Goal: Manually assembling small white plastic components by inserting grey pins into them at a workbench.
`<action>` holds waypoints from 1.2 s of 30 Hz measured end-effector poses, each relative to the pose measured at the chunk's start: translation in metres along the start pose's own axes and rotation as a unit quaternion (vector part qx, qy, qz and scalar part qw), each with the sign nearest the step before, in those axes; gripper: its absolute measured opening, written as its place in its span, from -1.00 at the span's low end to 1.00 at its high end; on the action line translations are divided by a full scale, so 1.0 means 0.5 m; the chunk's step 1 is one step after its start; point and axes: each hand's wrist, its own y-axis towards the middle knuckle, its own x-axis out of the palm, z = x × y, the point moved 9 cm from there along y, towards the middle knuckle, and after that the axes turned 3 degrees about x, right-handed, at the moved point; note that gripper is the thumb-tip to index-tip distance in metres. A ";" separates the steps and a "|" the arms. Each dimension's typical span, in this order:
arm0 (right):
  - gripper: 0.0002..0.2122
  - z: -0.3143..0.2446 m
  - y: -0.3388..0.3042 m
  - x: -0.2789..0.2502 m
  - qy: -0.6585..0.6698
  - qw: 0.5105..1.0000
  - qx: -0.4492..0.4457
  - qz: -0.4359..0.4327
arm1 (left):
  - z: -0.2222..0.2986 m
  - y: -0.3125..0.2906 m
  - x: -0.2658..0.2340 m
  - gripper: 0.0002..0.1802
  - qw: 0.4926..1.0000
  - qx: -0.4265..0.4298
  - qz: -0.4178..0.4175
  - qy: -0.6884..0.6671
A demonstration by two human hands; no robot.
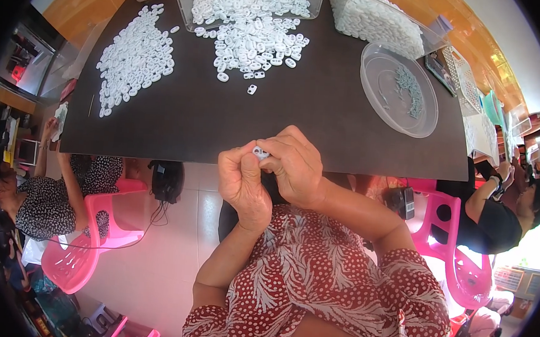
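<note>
At the near edge of the worktop (179, 132): small white piece (260, 152)
Left hand (244, 182): fingers pinching its left side
Right hand (298, 167): fingers pinching its right side
Beyond: white heap (256, 44), clear bin (318, 4)
Far right: round clear dish (395, 115), grey-green bits (414, 94)

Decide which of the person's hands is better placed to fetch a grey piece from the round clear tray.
Probably the right hand: the round clear tray lies on that side of the table, nearer it. Both grip one white piece, so the left hand would then hold it alone.
</note>
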 end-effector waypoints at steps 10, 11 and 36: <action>-0.71 0.003 0.006 0.010 0.028 0.997 0.061 -0.025 | -0.007 0.008 -0.022 -0.81 0.999 -0.032 0.028 -0.013; -0.71 0.002 0.009 0.011 0.028 0.997 0.066 -0.028 | 0.000 0.010 -0.020 -0.81 0.999 -0.029 0.023 -0.024; -0.78 -0.001 -0.015 0.020 0.043 0.996 0.071 0.028 | 0.022 -0.008 -0.014 -0.80 0.994 0.031 0.022 0.100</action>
